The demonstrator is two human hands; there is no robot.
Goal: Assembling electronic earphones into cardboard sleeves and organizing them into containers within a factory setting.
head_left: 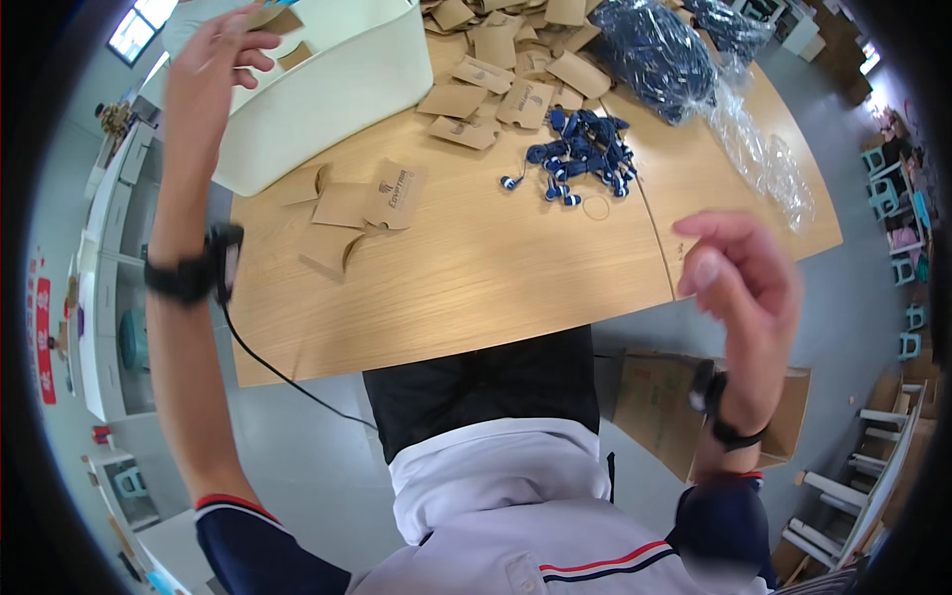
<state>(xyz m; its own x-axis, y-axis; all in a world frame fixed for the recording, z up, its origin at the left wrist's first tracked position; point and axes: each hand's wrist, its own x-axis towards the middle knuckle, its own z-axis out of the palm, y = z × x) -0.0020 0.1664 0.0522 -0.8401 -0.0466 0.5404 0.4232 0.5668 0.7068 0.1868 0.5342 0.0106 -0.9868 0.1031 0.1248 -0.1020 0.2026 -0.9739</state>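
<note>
My left hand [220,58] is raised over the white plastic bin [337,119] at the far left. A small brown cardboard sleeve [276,18] is at its fingertips, between thumb and fingers. My right hand [749,273] hovers near the table's right front edge, slightly blurred. Its fingers are loosely bent, thumb and forefinger apart, with nothing visible between them. Nearest to it lie a pile of dark blue corded earphones [585,154] and a thin rubber band [596,207]. Left of centre, several flat cardboard sleeves [343,204] overlap on the wooden table [476,268].
A heap of cardboard sleeves [491,74] covers the table's far middle. Beside it sits a clear plastic bag [654,59] filled with dark blue earphones; its loose end [778,178] trails right. An open cardboard box [650,407] stands below the table. A black cable [288,382] hangs from my left wrist device.
</note>
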